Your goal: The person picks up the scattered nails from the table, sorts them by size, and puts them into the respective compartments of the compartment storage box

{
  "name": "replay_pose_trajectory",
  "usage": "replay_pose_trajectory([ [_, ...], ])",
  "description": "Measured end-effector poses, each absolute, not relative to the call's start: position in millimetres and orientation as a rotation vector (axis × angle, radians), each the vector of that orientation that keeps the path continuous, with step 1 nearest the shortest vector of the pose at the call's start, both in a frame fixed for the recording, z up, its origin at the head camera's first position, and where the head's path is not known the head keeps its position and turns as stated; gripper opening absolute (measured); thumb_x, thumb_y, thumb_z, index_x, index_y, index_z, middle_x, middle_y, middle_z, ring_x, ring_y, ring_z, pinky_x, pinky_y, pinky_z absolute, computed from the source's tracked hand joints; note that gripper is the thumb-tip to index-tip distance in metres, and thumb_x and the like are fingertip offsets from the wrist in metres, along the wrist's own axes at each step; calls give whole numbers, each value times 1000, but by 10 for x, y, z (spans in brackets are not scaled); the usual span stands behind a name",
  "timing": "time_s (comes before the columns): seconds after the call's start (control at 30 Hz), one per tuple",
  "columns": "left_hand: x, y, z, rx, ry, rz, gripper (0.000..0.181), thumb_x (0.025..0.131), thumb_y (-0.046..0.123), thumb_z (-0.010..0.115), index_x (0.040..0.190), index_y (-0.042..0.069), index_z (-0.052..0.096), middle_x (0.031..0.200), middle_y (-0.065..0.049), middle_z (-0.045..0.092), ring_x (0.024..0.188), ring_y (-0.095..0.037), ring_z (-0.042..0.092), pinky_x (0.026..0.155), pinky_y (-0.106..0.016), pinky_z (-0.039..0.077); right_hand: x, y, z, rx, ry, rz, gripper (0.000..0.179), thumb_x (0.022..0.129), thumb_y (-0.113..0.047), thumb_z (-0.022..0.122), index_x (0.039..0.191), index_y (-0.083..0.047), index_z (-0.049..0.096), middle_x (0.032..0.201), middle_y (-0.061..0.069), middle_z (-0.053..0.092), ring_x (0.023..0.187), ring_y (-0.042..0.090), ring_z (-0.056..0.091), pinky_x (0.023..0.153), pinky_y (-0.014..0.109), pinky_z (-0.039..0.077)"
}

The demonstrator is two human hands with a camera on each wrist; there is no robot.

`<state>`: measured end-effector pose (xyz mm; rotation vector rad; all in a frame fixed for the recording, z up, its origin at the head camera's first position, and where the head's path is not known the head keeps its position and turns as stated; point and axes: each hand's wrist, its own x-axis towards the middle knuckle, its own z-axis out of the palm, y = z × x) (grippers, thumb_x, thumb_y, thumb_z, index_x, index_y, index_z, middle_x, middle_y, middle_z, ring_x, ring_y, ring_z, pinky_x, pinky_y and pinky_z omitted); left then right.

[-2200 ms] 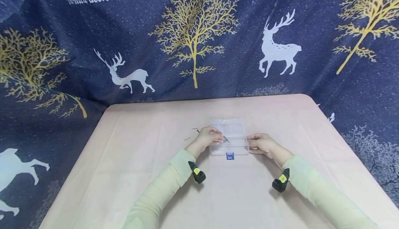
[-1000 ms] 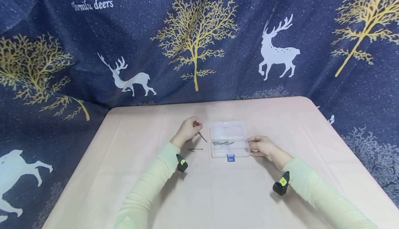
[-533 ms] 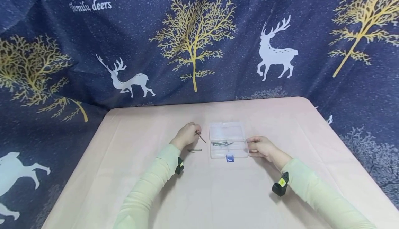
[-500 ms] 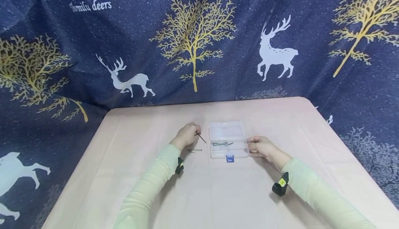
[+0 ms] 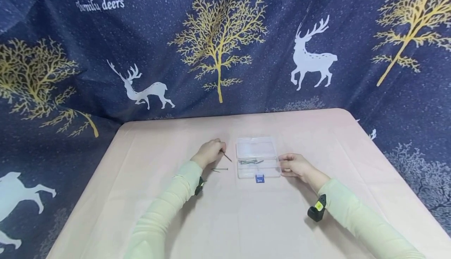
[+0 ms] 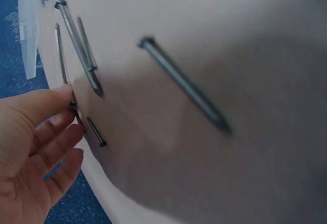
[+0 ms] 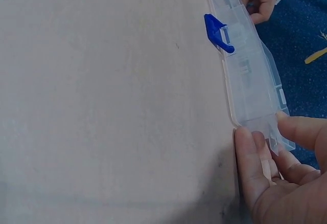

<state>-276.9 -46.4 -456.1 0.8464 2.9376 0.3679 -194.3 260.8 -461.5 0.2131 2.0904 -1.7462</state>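
Observation:
My left hand [image 5: 208,152] is low over the table, left of a clear plastic box [image 5: 269,171]. Its thumb and fingertips pinch a nail [image 5: 227,156] that points toward the box. In the left wrist view, the fingers partly cover the nails at the fingertips, and a short nail [image 6: 96,132] lies beside them. A thick nail [image 6: 184,83] lies nearer the camera. My right hand [image 5: 296,165] grips the box's right end, thumb at the upper edge and fingers along the side wall [image 7: 240,101]. Several nails [image 5: 248,162] lie in the box's rear compartment.
The box's lid [image 5: 255,147] is folded back, and its blue latch [image 5: 260,178] faces the front. A few loose nails [image 5: 220,169] lie on the pink tablecloth [image 5: 253,220] just below the left hand. A dark blue curtain [image 5: 148,35] hangs behind the table.
My left hand has left the box, where it was over the nails, and moved left to the loose nails on the table. The right hand stays on the box's end.

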Motion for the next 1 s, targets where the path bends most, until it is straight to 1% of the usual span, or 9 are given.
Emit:
replay_pose_trajectory([
  [0.17, -2782, -473, -4560, 936, 2940, 295, 3, 86, 10, 67, 86, 12, 65, 87, -2, 60, 83, -19, 59, 77, -32, 53, -1956, 2628, -4618, 215, 2090, -1757, 49, 91, -2, 53, 132, 17, 35, 102, 12, 62, 78, 7, 64, 76, 26, 58],
  [0.23, -2788, -473, -4556, 988, 2938, 245, 0, 88, 11, 64, 88, 11, 64, 91, -4, 60, 87, -21, 59, 80, -34, 53, -1960, 2635, -4617, 209, 2094, -1761, 49, 91, -2, 53, 132, 18, 35, 103, 13, 61, 79, 7, 63, 76, 26, 58],
  [0.33, -2779, -476, -4553, 1113, 2926, 109, 6, 92, 12, 58, 94, 9, 63, 101, -8, 60, 97, -25, 59, 87, -37, 52, -1958, 2638, -4618, 213, 2096, -1763, 49, 91, -2, 53, 132, 18, 35, 105, 15, 61, 79, 7, 63, 76, 27, 58],
  [0.4, -2773, -479, -4568, 1198, 2909, -34, 12, 93, 12, 56, 102, 8, 62, 111, -10, 60, 106, -26, 58, 92, -38, 51, -1951, 2635, -4617, 206, 2100, -1756, 49, 91, -2, 53, 132, 18, 35, 106, 17, 60, 79, 7, 63, 77, 27, 58],
  [0.57, -2718, -498, -4627, 1360, 2867, -384, 27, 94, 14, 53, 120, 7, 56, 127, -10, 55, 119, -25, 53, 98, -38, 49, -1941, 2625, -4622, 208, 2105, -1739, 49, 91, -2, 53, 132, 18, 35, 106, 17, 60, 79, 8, 63, 77, 26, 58],
  [0.67, -2693, -498, -4653, 1392, 2840, -419, 28, 97, 14, 48, 123, 7, 53, 130, -10, 55, 120, -24, 53, 100, -37, 47, -1937, 2627, -4628, 219, 2103, -1746, 48, 91, -2, 53, 132, 18, 36, 104, 15, 60, 79, 8, 63, 76, 26, 58],
  [0.87, -2691, -519, -4616, 1357, 2864, -239, 13, 97, 8, 49, 108, 6, 54, 106, -6, 64, 100, -20, 63, 89, -29, 53, -1950, 2629, -4646, 199, 2109, -1753, 48, 90, -1, 54, 131, 18, 37, 104, 14, 60, 79, 8, 63, 77, 27, 58],
  [0.93, -2690, -546, -4589, 1340, 2867, -213, 13, 96, 8, 49, 107, 6, 55, 104, -6, 65, 98, -20, 64, 89, -30, 53, -1955, 2622, -4651, 195, 2119, -1740, 48, 90, -2, 54, 131, 18, 37, 105, 15, 59, 80, 8, 63, 77, 27, 58],
  [1.0, -2686, -576, -4566, 1333, 2862, -190, 15, 96, 9, 51, 110, 6, 56, 109, -8, 65, 103, -22, 63, 92, -31, 52, -1955, 2613, -4650, 193, 2129, -1726, 48, 90, -2, 54, 131, 18, 37, 107, 16, 58, 81, 8, 63, 78, 27, 58],
])
